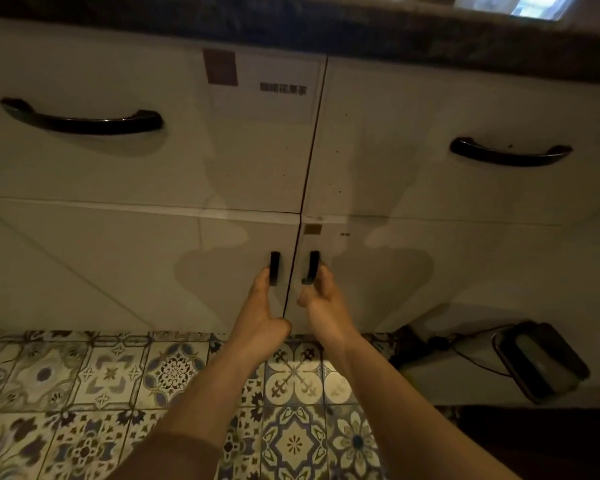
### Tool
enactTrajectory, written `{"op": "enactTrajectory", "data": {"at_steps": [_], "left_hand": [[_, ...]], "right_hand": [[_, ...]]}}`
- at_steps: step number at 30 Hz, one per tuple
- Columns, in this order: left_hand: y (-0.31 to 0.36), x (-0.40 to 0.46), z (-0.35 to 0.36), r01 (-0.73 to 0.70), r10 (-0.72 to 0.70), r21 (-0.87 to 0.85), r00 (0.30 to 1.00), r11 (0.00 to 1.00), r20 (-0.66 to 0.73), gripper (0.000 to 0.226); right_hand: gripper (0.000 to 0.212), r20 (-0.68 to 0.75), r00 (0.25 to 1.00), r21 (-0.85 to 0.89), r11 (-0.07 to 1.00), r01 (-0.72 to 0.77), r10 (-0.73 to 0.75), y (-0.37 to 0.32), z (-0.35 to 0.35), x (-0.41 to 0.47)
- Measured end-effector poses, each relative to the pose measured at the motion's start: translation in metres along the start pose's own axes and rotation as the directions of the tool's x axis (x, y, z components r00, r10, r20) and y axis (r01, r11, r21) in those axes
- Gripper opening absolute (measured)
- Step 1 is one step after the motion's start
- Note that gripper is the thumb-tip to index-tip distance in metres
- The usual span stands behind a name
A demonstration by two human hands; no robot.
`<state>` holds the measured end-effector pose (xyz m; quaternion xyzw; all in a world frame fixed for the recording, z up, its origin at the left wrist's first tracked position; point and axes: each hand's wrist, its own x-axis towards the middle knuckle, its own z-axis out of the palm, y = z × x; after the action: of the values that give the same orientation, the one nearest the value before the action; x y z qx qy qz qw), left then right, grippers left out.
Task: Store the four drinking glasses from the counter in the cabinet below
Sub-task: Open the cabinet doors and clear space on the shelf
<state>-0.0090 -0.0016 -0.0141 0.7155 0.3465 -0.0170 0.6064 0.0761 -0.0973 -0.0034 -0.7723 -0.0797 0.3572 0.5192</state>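
Right, you're at the door-opening step, w/ both hands down at the cabinet (187, 271) under the desk (291, 32). Left hand (262, 313) has its fingertips up against the left door handle (274, 268); right hand (321, 299) has fingers curled at the right door handle (313, 266). Can't tell if either is fully hooked behind its bar yet; fingers are bent, not flat, and neither is carrying anything. Both doors look shut, seam between them unbroken.

The glasses aren't in view: only the desk's dark front edge shows along the top, so presumably they're up there, out of shot. Task's barely begun, nothing stored so far as I can judge.

Next move prob needs a firm hook behind each bar, then pull both doors out and apart. Mind the dark-framed thing (541, 362) w/ its cable leaning low on the right; the right door could swing toward it. Tiled floor (118, 375) is underfoot.
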Motion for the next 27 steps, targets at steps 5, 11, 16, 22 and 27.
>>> {"op": "enactTrajectory", "data": {"at_steps": [5,11,16,22,27], "left_hand": [[-0.009,-0.034,-0.005,-0.057,0.057,0.020,0.998,0.998,0.019,0.101],[-0.044,-0.087,-0.017,-0.078,0.075,0.040,0.994,0.996,0.073,0.102],[-0.073,-0.122,-0.032,-0.079,0.074,0.053,0.993,0.995,0.087,0.095],[-0.104,-0.175,-0.053,-0.120,0.123,0.084,0.992,0.989,-0.027,0.089],[-0.132,-0.224,-0.081,-0.055,0.064,0.093,0.994,0.994,-0.090,0.092]], "right_hand": [[0.061,-0.051,0.997,-0.030,0.998,0.058,-0.060,0.018,-0.001,-0.038],[0.058,-0.090,0.996,0.026,1.000,0.008,-0.005,0.044,-0.009,-0.093],[0.052,-0.089,0.995,0.042,0.998,-0.046,0.049,0.065,-0.027,-0.126],[0.041,-0.077,0.996,-0.015,0.999,-0.040,0.038,0.096,-0.068,-0.172],[0.040,-0.108,0.989,-0.094,0.990,-0.107,0.097,0.125,-0.121,-0.221]]}}
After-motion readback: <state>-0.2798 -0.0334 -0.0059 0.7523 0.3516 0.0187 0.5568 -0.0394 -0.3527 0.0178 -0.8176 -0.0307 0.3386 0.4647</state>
